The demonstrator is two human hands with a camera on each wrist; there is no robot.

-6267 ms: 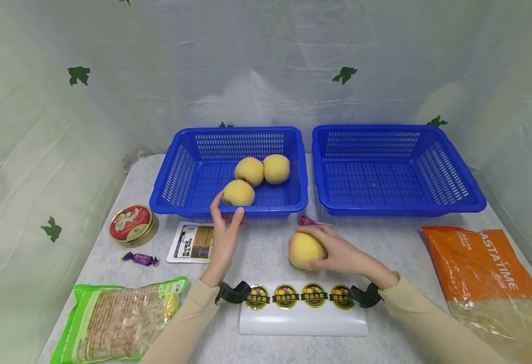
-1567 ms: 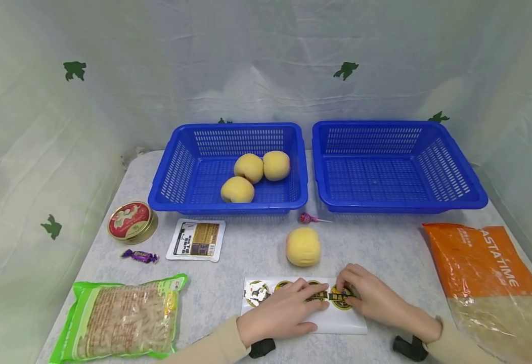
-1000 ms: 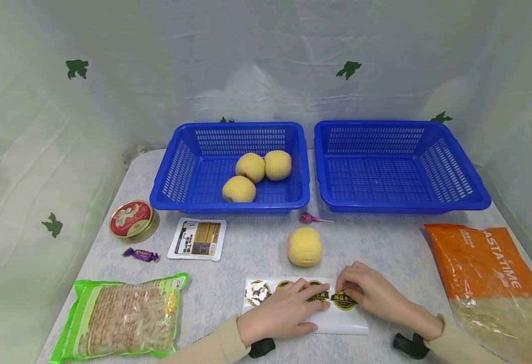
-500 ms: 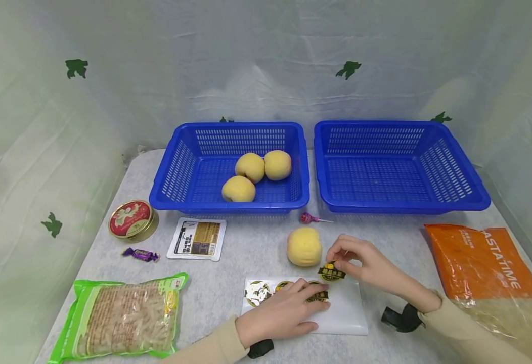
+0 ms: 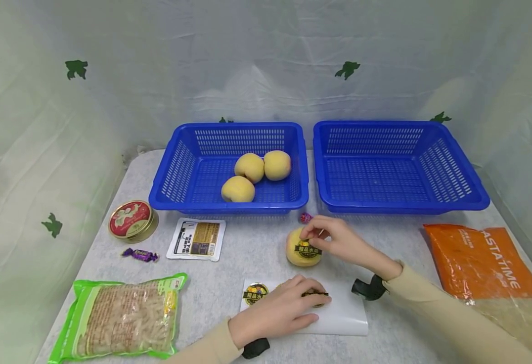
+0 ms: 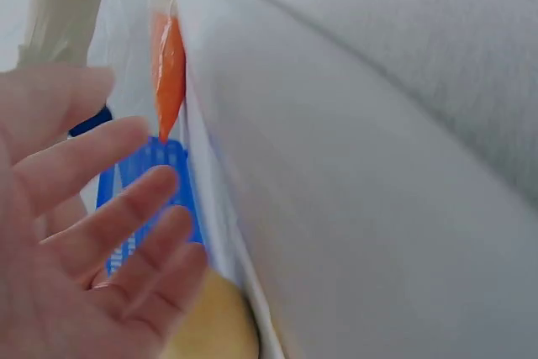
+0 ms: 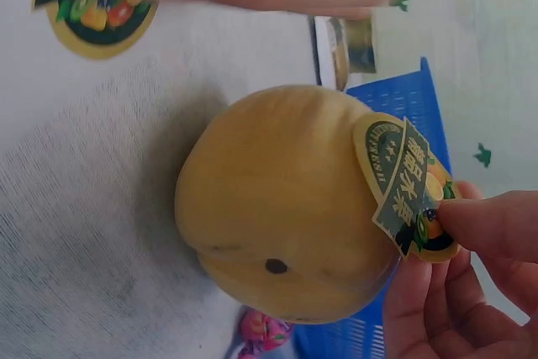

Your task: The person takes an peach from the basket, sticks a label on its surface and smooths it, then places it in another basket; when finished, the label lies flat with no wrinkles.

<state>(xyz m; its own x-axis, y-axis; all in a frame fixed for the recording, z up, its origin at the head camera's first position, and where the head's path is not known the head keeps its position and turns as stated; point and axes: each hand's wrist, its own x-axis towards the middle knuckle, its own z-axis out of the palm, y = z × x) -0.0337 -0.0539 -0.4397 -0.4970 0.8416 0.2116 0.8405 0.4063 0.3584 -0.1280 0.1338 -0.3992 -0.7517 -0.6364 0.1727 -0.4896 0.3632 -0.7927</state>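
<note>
My right hand pinches a black-and-gold fruit-label sticker between thumb and forefinger. In the right wrist view, part of the sticker lies against a yellow peach, while the edge by the thumb stands off it. The peach sits on the table in front of the baskets. Below it, my left hand rests with extended fingers on a white sticker sheet, covering some of its stickers. At the sheet's left end a round sticker shows.
Several things surround the hands: a blue basket holding 3 peaches, a second blue basket, a lollipop, a white pouch, a round tin, a purple candy, a green-edged bag and an orange bag.
Earlier the right hand set the peach down, then peeled the rightmost sticker off the sheet. It has since carried the sticker up and left onto the peach. The left hand stays on the sheet.
</note>
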